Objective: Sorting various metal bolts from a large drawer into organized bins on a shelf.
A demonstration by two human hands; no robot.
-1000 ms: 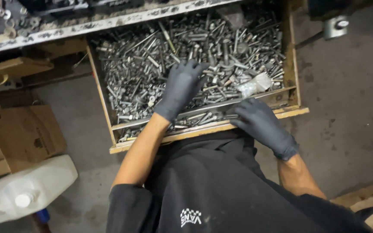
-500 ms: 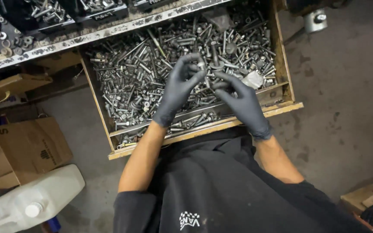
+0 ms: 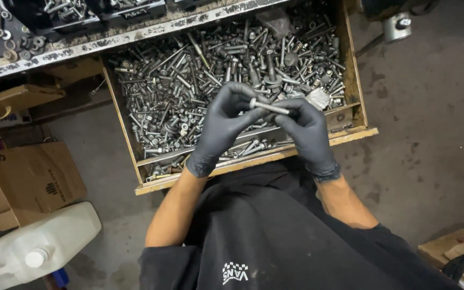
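Now both my gloved hands meet above the open wooden drawer (image 3: 356, 80) heaped with loose bolts and nuts (image 3: 189, 91), my left hand (image 3: 222, 124) and right hand (image 3: 306, 129) each pinching one end of a single long bolt (image 3: 269, 107) held level between them.

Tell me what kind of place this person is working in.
Probably a garage or repair workshop: a wooden drawer full of loose bolts and nuts, a stained concrete floor, and both gloved hands, left hand and right hand, holding one bolt.
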